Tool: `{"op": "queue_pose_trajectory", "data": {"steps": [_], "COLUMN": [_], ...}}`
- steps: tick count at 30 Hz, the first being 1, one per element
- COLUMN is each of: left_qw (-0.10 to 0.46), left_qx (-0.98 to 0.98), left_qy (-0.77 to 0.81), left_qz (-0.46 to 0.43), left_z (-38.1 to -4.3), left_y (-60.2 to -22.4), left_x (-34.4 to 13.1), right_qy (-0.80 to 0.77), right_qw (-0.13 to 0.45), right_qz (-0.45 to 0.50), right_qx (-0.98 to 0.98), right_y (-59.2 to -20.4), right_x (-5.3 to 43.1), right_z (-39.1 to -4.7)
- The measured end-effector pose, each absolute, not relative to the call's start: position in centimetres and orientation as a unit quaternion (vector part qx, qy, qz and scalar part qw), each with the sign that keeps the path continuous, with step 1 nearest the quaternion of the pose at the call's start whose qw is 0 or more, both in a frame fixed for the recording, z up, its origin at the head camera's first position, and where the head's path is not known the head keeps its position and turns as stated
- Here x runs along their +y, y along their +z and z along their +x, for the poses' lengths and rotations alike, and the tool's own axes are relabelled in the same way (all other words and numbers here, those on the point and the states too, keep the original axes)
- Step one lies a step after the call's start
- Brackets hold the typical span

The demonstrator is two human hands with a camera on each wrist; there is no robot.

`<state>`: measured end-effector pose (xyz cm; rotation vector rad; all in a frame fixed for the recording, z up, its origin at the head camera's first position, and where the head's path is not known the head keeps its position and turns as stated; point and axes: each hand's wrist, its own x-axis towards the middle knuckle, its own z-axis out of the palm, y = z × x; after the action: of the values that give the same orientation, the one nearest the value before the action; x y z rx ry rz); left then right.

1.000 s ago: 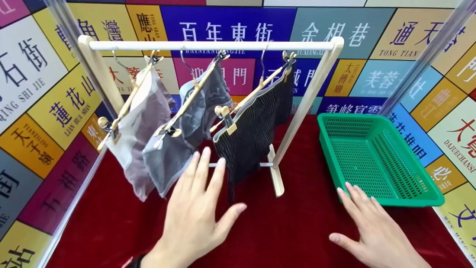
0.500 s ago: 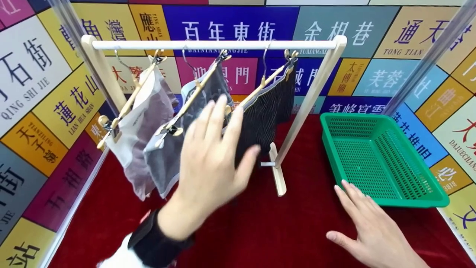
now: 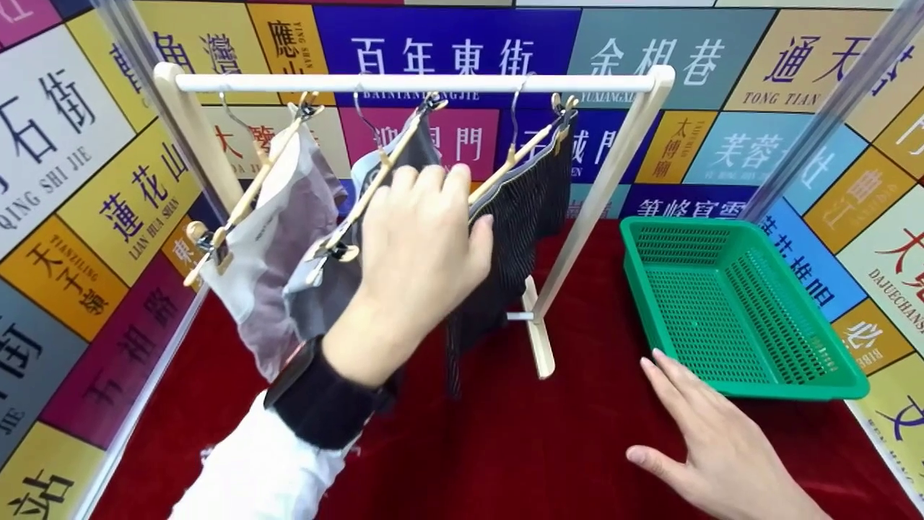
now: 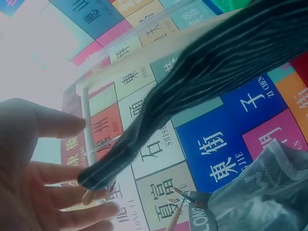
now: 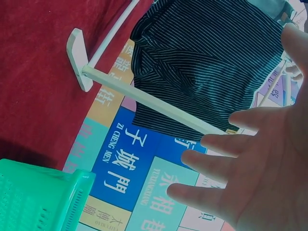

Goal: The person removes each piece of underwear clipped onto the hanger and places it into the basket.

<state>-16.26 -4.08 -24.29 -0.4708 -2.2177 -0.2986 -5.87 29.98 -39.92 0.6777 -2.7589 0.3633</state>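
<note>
Black striped shorts (image 3: 527, 209) hang by clips from a wooden hanger (image 3: 511, 162), the rightmost on the rack. My left hand (image 3: 426, 238) is at the near end of that hanger and covers its near clip in the head view. In the left wrist view, the thumb and bent fingers (image 4: 86, 211) stand apart around the near end of the shorts, fingertips right by the clip. Grey underpants (image 3: 317, 300) and a pale garment (image 3: 271, 217) hang on two more hangers to the left. My right hand (image 3: 711, 448) holds nothing, fingers extended near the green basket (image 3: 642, 310).
A wooden rack with a white top bar (image 3: 419, 83) carries the hangers, and its right foot (image 3: 541, 354) rests on the dark red cloth (image 3: 563, 448). Panels with Chinese lettering (image 3: 447, 58) surround the table. A clear upright post (image 3: 830, 108) stands behind the basket.
My left hand has risen from in front of the garments to the near end of the striped shorts' hanger, and its fingers have bent. My right hand has shifted only slightly.
</note>
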Motion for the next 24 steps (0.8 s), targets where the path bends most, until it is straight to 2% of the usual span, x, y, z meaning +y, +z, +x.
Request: {"op": "queue_pose_trajectory", "data": {"steps": [13,17,24], "left_qw": [0.262,0.258,0.284], "left_qx": [-0.944,-0.943,-0.934], "left_qy": [-0.170,-0.182,-0.189], "left_qz": [-0.104,-0.103,-0.109], "left_z": [-18.9,-19.4,-19.6], "left_y": [-23.7,-23.8,-24.1], "left_x": [-4.1,-4.0,-3.8], "right_qy": [0.141,0.144,0.144], "right_qw": [0.138,0.138,0.163], "right_qz": [0.233,0.235,0.251], "right_qx": [-0.952,-0.951,-0.943], "right_y": [-39.1,-39.0,-39.3], "right_x": [28.8,28.7,28.7], "right_z": [-6.0,-6.1,-6.1]}}
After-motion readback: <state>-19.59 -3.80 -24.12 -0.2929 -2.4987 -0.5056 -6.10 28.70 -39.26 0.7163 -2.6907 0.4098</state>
